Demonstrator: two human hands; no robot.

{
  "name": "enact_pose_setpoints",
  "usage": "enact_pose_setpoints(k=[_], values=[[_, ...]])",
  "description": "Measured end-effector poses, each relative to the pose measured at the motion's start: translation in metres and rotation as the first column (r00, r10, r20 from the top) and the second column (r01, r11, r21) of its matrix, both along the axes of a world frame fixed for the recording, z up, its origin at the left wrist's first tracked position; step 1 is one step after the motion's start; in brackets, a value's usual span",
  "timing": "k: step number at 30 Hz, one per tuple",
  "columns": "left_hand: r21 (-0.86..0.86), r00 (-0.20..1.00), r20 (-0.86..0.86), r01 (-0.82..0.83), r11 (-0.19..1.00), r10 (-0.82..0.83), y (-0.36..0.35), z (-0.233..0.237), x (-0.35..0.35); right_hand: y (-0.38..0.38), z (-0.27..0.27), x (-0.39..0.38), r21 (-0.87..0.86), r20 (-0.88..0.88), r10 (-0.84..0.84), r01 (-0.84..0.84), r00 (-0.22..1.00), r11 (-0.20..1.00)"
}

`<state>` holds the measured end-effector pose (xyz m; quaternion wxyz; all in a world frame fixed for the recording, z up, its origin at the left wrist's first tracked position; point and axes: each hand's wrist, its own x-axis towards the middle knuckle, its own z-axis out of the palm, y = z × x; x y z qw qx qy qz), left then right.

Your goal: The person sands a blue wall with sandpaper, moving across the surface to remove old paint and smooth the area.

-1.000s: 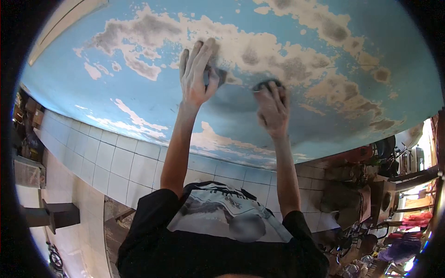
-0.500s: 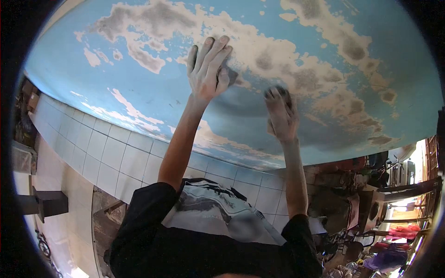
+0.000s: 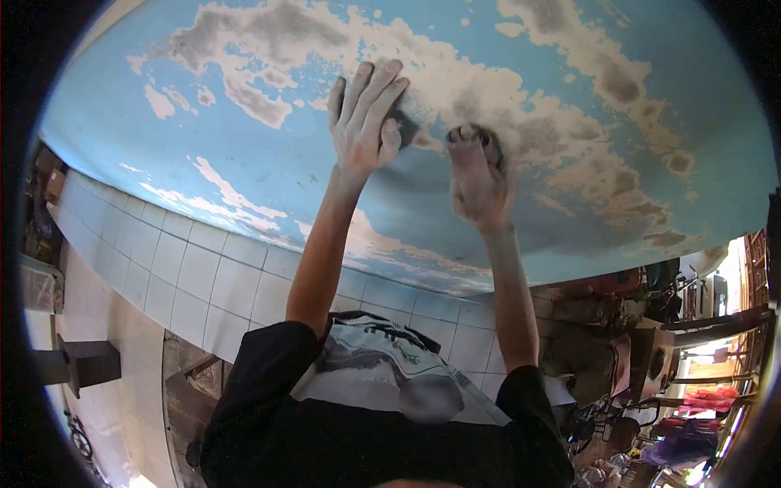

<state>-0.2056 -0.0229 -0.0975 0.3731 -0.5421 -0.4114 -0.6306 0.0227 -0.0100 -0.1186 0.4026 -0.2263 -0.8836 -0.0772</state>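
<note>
A large curved panel, pale blue with cream and grey worn patches, spans the upper view. My left hand lies flat against it, dusty fingers stretched out over the edge of a cream patch. A dark shadow shows beside its thumb. To its right, my right hand is curled round a dark sanding pad and presses it to the panel. That hand is slightly blurred, and its fingers cover most of the pad.
White tiles run below the panel. A dark post base stands at lower left. Cluttered goods and a brown box fill the right side, with purple cloth near the bright opening. My black shirt shows at the bottom.
My right hand has moved up and a little to the left along the panel with the sanding pad. My left hand stays almost where it was.
</note>
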Motion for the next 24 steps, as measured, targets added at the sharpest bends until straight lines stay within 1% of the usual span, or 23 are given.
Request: enact_pose_setpoints(k=[5, 7, 8, 9, 11, 12, 14, 15, 17, 18, 20, 21, 22, 24], values=[[0.012, 1.0, -0.003, -0.031, 0.999, 0.031, 0.004, -0.001, -0.004, -0.011, 0.003, 0.001, 0.176, 0.06, -0.083, 0.071, 0.995, 0.982], [-0.016, 1.0, -0.002, -0.008, 1.0, 0.008, 0.002, -0.004, 0.0, -0.014, 0.004, 0.0, 0.217, 0.071, -0.15, 0.131, 0.986, 0.967], [-0.017, 0.999, -0.008, -0.032, 0.999, 0.031, 0.002, -0.004, -0.002, -0.015, 0.005, 0.0, 0.238, 0.074, -0.178, 0.156, 0.981, 0.959], [-0.02, 0.998, -0.016, -0.058, 0.998, 0.058, 0.001, -0.005, -0.002, -0.016, 0.001, 0.001, 0.229, 0.071, -0.183, 0.163, 0.98, 0.96], [-0.019, 0.999, -0.022, -0.047, 0.999, 0.047, 0.001, -0.006, -0.002, -0.013, -0.006, -0.002, 0.238, 0.109, -0.245, 0.214, 0.963, 0.947], [-0.005, 0.999, -0.022, -0.039, 0.999, 0.039, 0.003, -0.005, -0.003, -0.011, -0.015, 0.008, 0.239, 0.102, -0.244, 0.214, 0.964, 0.947], [-0.006, 0.999, -0.029, -0.039, 0.999, 0.039, 0.003, -0.008, -0.004, -0.008, -0.035, 0.038, 0.256, 0.234, -0.368, 0.308, 0.9, 0.916], [-0.005, 0.999, -0.033, -0.035, 0.999, 0.035, 0.004, -0.007, -0.004, -0.007, -0.028, 0.033, 0.261, 0.232, -0.364, 0.303, 0.902, 0.916], [-0.011, 0.999, -0.031, -0.04, 0.999, 0.039, 0.004, -0.008, -0.003, -0.014, -0.005, 0.015, 0.206, 0.233, -0.397, 0.354, 0.888, 0.912], [-0.006, 0.998, -0.033, -0.049, 0.999, 0.049, 0.005, -0.006, -0.003, -0.015, 0.007, 0.002, 0.203, 0.23, -0.402, 0.361, 0.886, 0.91], [-0.017, 0.998, -0.046, -0.04, 0.999, 0.04, 0.001, -0.004, -0.003, -0.02, 0.029, -0.024, 0.281, 0.084, -0.325, 0.291, 0.942, 0.914], [-0.027, 0.998, -0.052, -0.038, 0.999, 0.037, 0.0, -0.003, -0.003, -0.024, 0.031, -0.026, 0.273, 0.124, -0.341, 0.298, 0.932, 0.915], [-0.02, 0.998, -0.056, -0.036, 0.999, 0.035, 0.001, -0.002, -0.003, -0.021, 0.024, -0.015, 0.278, 0.117, -0.344, 0.301, 0.932, 0.912], [-0.033, 0.994, -0.088, -0.071, 0.997, 0.068, 0.002, -0.003, -0.006, -0.006, -0.002, 0.018, 0.22, 0.167, -0.208, 0.169, 0.964, 0.961]])
